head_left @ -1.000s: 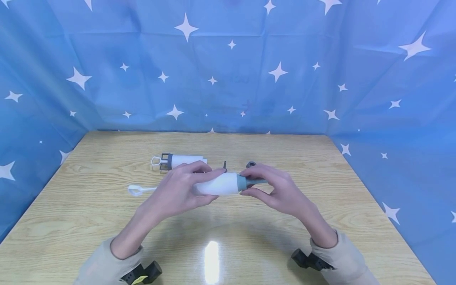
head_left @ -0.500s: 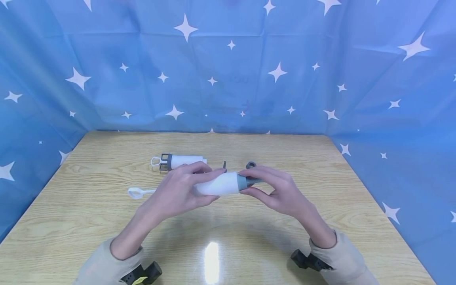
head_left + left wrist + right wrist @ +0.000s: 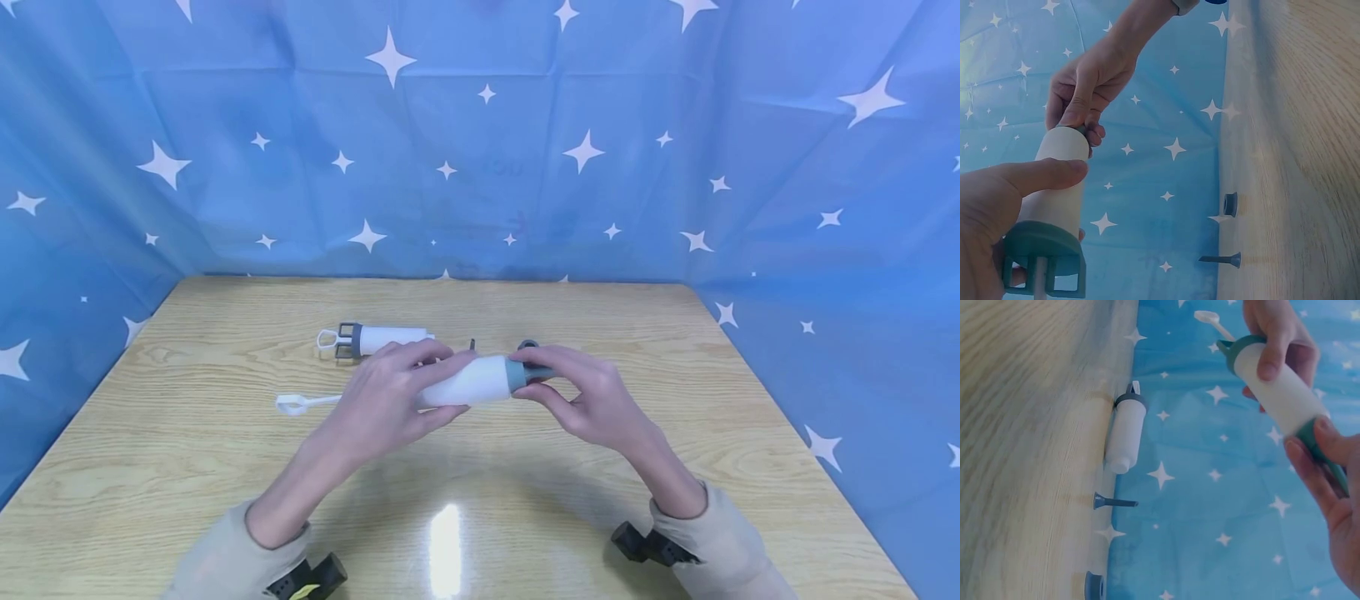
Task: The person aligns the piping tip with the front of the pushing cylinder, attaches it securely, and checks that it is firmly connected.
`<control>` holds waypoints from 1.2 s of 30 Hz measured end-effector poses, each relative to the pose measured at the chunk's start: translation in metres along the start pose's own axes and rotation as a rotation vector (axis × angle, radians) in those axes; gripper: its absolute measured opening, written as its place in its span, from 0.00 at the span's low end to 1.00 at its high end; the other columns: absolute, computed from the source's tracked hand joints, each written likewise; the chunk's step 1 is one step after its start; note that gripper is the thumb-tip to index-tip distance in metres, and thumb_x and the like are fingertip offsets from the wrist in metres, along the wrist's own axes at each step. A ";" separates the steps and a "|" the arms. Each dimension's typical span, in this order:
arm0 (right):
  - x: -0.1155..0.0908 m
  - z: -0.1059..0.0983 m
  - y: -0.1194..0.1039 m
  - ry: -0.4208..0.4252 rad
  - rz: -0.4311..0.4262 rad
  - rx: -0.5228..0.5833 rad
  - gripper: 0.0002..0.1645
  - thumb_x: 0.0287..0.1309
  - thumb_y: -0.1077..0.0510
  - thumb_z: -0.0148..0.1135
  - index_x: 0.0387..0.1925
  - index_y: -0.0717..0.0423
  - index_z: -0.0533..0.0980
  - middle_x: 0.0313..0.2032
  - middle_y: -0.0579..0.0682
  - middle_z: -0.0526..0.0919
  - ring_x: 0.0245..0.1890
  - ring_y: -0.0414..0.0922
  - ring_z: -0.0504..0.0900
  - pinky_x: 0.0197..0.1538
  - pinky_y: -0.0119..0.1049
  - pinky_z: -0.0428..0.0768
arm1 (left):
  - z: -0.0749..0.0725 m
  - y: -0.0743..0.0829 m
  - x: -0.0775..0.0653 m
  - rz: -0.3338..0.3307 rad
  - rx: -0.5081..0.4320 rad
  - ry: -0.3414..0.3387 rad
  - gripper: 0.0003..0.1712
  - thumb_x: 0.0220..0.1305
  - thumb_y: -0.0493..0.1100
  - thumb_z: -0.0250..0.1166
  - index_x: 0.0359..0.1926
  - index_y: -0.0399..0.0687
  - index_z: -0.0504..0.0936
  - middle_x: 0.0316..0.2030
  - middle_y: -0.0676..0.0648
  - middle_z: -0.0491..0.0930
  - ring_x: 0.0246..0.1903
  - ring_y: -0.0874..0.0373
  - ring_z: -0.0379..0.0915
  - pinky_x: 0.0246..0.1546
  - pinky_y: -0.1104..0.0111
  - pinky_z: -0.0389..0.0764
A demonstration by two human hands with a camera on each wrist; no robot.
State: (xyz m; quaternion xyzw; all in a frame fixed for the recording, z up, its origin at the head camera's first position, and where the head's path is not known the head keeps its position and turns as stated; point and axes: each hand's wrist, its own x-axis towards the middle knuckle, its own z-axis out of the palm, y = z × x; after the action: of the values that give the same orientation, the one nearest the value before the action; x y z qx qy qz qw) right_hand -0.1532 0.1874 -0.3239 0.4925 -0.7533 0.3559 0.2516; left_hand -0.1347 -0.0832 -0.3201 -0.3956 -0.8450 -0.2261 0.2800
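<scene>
A white-barrelled icing syringe is held lengthwise between both hands above the table. My left hand grips the barrel, its thumb lying along the white side in the left wrist view. Behind that hand are the teal finger-grip frame and the pulled-out white plunger with its loop handle. At the other end, my right hand pinches the teal collar with thumb and fingers. A teal nozzle runs from the collar into the right palm, partly hidden by the fingers.
Behind the left hand, a second syringe with a dark grey grip frame lies on the wooden table. Beyond the hands are a thin dark nozzle and a dark ring. A blue star-patterned curtain surrounds the table.
My left hand and the syringe have shifted slightly to the right, and the collar end has tipped a little farther up in the head view. Both hands keep their hold.
</scene>
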 end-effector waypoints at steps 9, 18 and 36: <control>-0.002 -0.001 0.006 -0.027 0.069 0.054 0.23 0.69 0.49 0.63 0.51 0.66 0.79 0.45 0.58 0.87 0.39 0.47 0.88 0.44 0.31 0.84 | 0.002 -0.003 -0.001 -0.051 -0.024 -0.066 0.36 0.48 0.49 0.82 0.60 0.52 0.83 0.44 0.46 0.83 0.36 0.51 0.81 0.35 0.60 0.83; -0.012 0.000 0.017 -0.040 0.183 0.097 0.23 0.51 0.74 0.72 0.51 0.65 0.80 0.45 0.57 0.87 0.38 0.46 0.88 0.41 0.35 0.86 | 0.008 -0.016 -0.014 -0.135 -0.027 -0.126 0.33 0.50 0.47 0.81 0.59 0.51 0.83 0.48 0.44 0.83 0.35 0.54 0.80 0.33 0.62 0.82; -0.026 0.016 0.031 -0.400 0.406 -0.008 0.18 0.60 0.56 0.73 0.50 0.58 0.82 0.42 0.48 0.86 0.40 0.42 0.86 0.39 0.31 0.84 | 0.036 -0.030 -0.027 -0.228 -0.090 -0.321 0.28 0.50 0.42 0.80 0.54 0.45 0.85 0.49 0.41 0.83 0.39 0.49 0.82 0.37 0.57 0.85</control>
State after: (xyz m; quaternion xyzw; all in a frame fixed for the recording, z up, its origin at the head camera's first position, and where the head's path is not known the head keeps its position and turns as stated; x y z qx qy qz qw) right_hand -0.1721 0.1974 -0.3621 0.3910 -0.8725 0.2920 0.0235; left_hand -0.1551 -0.0930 -0.3693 -0.3403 -0.9072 -0.2278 0.0966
